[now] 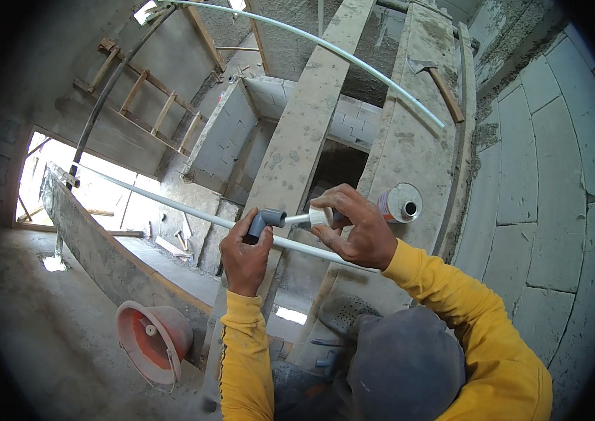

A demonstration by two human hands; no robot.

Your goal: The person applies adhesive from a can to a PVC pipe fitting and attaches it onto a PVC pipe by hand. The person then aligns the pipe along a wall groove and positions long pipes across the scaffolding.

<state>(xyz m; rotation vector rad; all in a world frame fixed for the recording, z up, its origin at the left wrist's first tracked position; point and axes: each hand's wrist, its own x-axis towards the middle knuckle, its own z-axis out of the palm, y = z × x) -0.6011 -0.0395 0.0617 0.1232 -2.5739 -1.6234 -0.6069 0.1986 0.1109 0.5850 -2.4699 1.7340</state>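
My left hand (245, 254) grips a grey plastic pipe elbow (261, 223) between thumb and fingers, with one of its mouths turned to the right. In my right hand (357, 230) is a white cap (321, 215) with a pale applicator stem (297, 219). The stem's tip reaches the elbow's right mouth; whether it is inside I cannot tell. Just right of my right hand stands a small metal can (401, 203), its round top opening uncovered. A long pale pipe (157, 199) runs beneath both hands.
Concrete-smeared planks (311, 105) span gaps over a lower level. A second pale pipe (374, 70) and a hatchet (441, 88) lie far right. A red bucket (171, 326) sits lower left. A wooden ladder (150, 105) is upper left; a block wall (550, 189) rises at right.
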